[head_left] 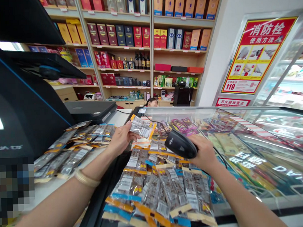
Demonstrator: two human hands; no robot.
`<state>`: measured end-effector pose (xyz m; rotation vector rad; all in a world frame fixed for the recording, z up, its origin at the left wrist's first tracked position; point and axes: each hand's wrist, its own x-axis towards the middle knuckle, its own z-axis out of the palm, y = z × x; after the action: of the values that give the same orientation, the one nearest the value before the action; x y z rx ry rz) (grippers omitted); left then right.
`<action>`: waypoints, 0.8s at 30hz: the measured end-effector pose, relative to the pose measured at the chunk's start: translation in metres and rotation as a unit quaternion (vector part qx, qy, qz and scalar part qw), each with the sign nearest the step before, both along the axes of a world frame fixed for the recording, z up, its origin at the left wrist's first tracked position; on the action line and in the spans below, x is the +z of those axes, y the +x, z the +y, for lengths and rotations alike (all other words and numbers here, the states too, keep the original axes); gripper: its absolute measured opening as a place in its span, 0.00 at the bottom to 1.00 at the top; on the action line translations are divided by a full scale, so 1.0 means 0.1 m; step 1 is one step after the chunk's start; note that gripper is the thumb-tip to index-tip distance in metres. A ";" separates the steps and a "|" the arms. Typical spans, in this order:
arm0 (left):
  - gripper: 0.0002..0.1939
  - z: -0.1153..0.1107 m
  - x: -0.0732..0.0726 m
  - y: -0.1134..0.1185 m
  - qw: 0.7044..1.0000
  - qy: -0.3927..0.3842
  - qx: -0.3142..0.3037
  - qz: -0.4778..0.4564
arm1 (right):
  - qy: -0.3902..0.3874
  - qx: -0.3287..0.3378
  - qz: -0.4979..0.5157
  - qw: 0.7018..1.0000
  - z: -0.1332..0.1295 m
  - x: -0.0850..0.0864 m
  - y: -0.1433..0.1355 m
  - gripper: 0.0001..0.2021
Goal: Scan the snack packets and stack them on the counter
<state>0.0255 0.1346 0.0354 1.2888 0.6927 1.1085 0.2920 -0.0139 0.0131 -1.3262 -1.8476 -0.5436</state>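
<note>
My left hand (122, 138), with a bracelet (87, 178) on its forearm, grips one end of a clear snack packet (142, 126) with orange edges and a printed label. In my right hand (204, 151) is a black barcode scanner (181, 144), its head turned left toward the packet. Below both hands lies a large pile of similar packets (161, 189) with orange, blue and cream ends, on top of a glass-topped freezer (243, 193). More such packets (75, 152) are heaped on the counter at the left.
A black checkout machine (24, 98) stands close on the left, beside a flat dark device (91, 109). Colourful packs lie under the freezer glass. Behind are shelves (129, 48) of boxes and bottles, and a person's head (151, 102) low down. A red poster (258, 53) hangs at right.
</note>
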 end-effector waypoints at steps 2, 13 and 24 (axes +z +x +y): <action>0.20 -0.02 -0.03 0.03 0.999 0.029 0.004 0.015 | -0.010 0.008 -0.002 1.000 -0.01 0.01 -0.05 0.09; 0.22 -0.08 -0.13 0.12 0.992 0.039 -0.123 0.016 | -0.032 0.033 0.004 0.999 -0.03 0.10 -0.22 0.10; 0.15 -0.11 -0.08 0.11 0.997 0.027 -0.070 0.023 | -0.004 0.013 0.023 1.000 -0.02 0.11 -0.16 0.09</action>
<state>0.0363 0.1241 0.0272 1.3907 0.5999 0.9914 0.2757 -0.0160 0.0239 -1.3077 -1.8281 -0.4887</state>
